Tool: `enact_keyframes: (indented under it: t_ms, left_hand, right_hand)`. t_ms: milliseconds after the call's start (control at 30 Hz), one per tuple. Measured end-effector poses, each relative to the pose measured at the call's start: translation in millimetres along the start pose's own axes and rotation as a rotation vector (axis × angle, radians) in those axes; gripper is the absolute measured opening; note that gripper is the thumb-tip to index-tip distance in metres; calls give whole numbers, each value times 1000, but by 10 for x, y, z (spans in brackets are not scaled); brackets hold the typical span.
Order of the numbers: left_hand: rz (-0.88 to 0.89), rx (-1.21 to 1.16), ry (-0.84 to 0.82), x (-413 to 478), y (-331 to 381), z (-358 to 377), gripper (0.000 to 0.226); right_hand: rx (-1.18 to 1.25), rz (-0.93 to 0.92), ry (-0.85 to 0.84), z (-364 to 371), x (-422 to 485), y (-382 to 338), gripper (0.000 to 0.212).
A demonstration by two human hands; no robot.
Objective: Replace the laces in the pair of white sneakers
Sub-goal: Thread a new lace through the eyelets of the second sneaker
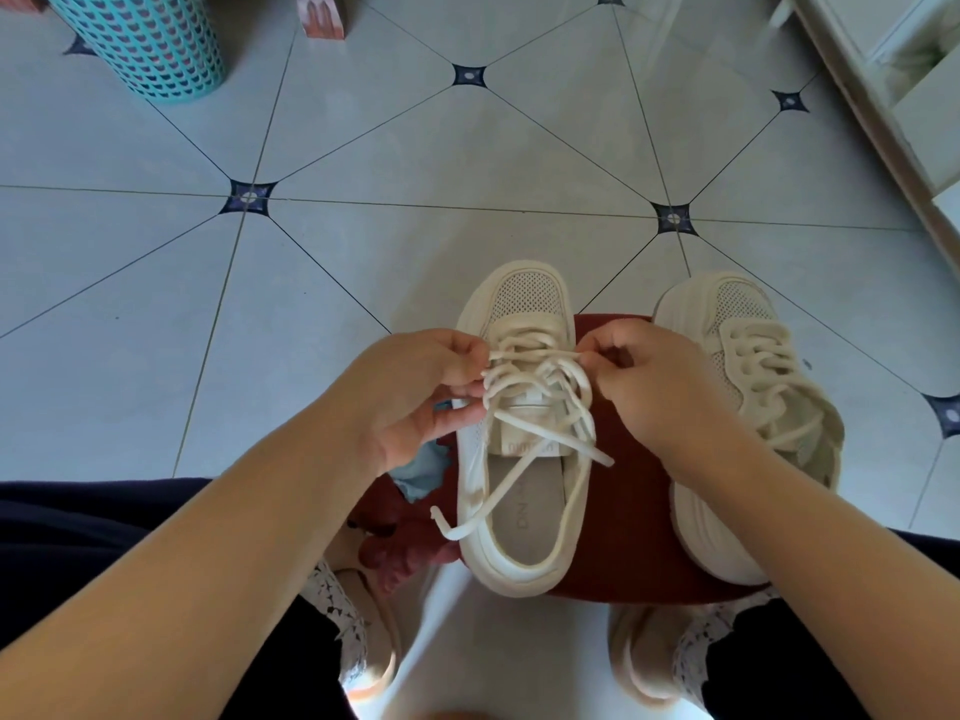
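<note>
Two white sneakers stand on a dark red stool (628, 511) in front of me, toes pointing away. The left sneaker (519, 543) is between my hands, its white lace (524, 459) loose, with two free ends trailing over the opening toward me. My left hand (410, 402) pinches a stretch of that lace at the shoe's left eyelets. My right hand (644, 392) pinches the lace at the right eyelets. The right sneaker (737, 387) sits laced beside it, partly hidden by my right forearm.
The stool stands on a pale tiled floor (415, 241) between my feet. A teal perforated basket (145, 44) is at the far left, a white cabinet (893, 96) at the far right. A blue scrap of cloth (421, 475) lies on the stool by the left sneaker.
</note>
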State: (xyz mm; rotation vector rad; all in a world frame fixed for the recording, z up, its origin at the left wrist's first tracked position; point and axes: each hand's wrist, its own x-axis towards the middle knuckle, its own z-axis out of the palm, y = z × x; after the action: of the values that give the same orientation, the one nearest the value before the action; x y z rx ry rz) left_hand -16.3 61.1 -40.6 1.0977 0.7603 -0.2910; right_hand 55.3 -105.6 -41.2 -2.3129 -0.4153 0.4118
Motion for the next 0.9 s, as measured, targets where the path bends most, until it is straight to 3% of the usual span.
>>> enact_keyframes:
  t_ms: [133, 300, 400, 567, 633, 733, 833, 900]
  left_hand:
    - [131, 157, 51, -10, -11, 46, 12]
    - [742, 1030, 410, -76, -35, 86, 21]
    - [802, 1152, 336, -87, -65, 93, 12]
    - [798, 1278, 250, -62, -7, 128, 16]
    - [772, 1233, 272, -58, 31, 124, 10]
    - [580, 865, 339, -65, 7, 84, 21]
    - [258, 334, 237, -111, -64, 47, 21]
    - [139, 115, 188, -145, -74, 15, 19]
  right_hand:
    - [18, -28, 11, -22, -14, -7, 22]
    - [-96, -198, 58, -91, -65, -77, 28]
    - [-140, -207, 13, -96, -77, -143, 10]
    - [-385, -298, 15, -90, -71, -209, 15]
    - [-478, -290, 22, -88, -45, -178, 17]
    - [-405, -204, 68, -97, -57, -94, 12]
    - [-130, -40, 49, -48, -109, -14, 20]
    - [240, 134, -7, -31, -129, 6, 27]
